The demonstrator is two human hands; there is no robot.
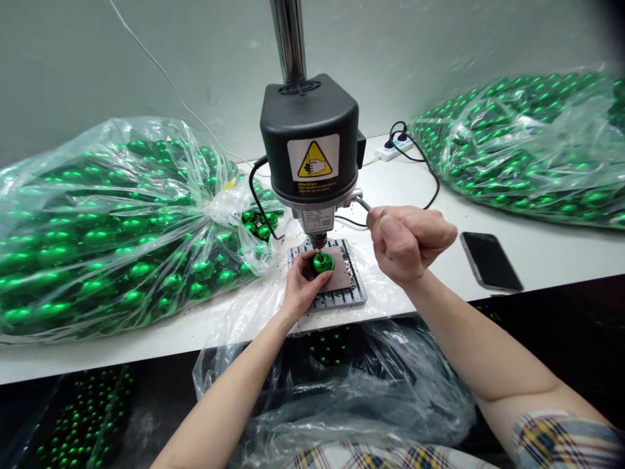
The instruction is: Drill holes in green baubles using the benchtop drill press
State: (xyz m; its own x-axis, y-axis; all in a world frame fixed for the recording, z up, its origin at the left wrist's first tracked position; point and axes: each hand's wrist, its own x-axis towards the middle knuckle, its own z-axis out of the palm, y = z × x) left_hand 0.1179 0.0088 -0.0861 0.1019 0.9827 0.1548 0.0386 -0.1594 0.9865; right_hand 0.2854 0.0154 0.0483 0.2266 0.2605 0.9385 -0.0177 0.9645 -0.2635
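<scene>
1. The left hand is partly curled, thumb on one side and fingers on the other, holding a shiny green ball between them.
2. The right hand is closed in a fist around the metal lever at the side of a drill press; only a short length of the lever shows between fist and machine.
3. The held ball is directly below the chuck, over a brown board that lies on the grooved base plate (whether the bit's tip touches the ball, I cannot tell). Dark flecks are scattered over the plate.
4. The black housing bears a yellow warning label and is joined to a chrome column.
5. On the white bench, a clear bag of green balls lies left of the machine, gathered at its neck, with loose balls just beside it.
6. Another filled bag lies at the far right. A phone rests near the bench's front edge, beyond the right hand, and a power strip sits behind.
7. Clear plastic sheeting hangs below the bench's front edge, in front of the person.
</scene>
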